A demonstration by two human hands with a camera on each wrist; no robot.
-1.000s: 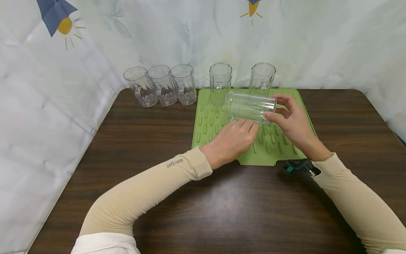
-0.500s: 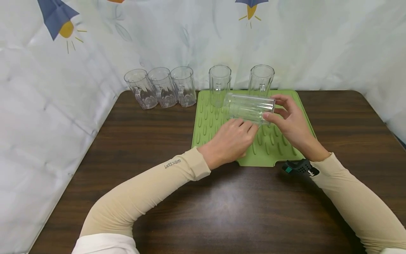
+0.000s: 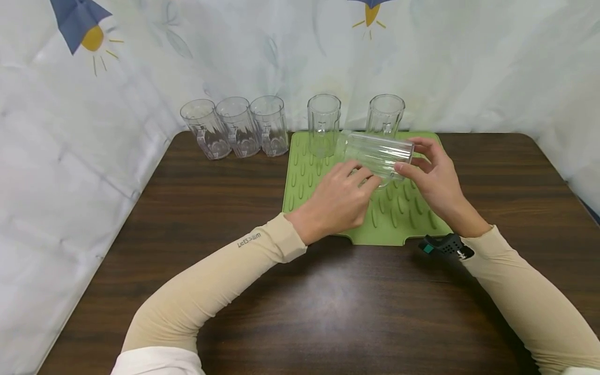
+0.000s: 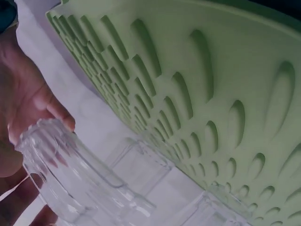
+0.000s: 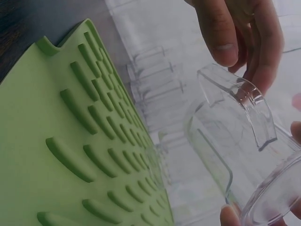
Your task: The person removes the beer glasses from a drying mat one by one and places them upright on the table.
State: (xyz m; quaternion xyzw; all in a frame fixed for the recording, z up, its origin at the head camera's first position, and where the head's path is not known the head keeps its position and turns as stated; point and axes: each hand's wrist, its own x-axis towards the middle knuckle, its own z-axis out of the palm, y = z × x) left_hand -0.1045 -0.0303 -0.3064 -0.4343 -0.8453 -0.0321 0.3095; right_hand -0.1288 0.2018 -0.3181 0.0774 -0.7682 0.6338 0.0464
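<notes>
A clear mug point(image 3: 375, 152) lies sideways in the air above the green ridged mat point(image 3: 375, 237). My right hand point(image 3: 436, 182) grips its right end between thumb and fingers; the left wrist view shows these fingers around the mug's ribbed end point(image 4: 44, 129). My left hand point(image 3: 339, 198) is at the near side, by the mug's handle point(image 5: 242, 96). In the right wrist view its thumb point(image 5: 223, 47) reaches just above the handle and its fingers lie behind it, with no pinch visible. Whether they touch the handle I cannot tell.
Two clear mugs point(image 3: 323, 125) point(image 3: 386, 114) stand upright at the mat's back. Left of the mat, three more mugs point(image 3: 206, 130) point(image 3: 238, 127) point(image 3: 270, 126) stand close together on the dark wooden table point(image 3: 220, 208). A pale curtain point(image 3: 281, 57) hangs behind.
The held mug has tilted, its left end rising and its right end shifting slightly right with my right hand. My left fingers have loosened from the handle, part of which now shows beside them.
</notes>
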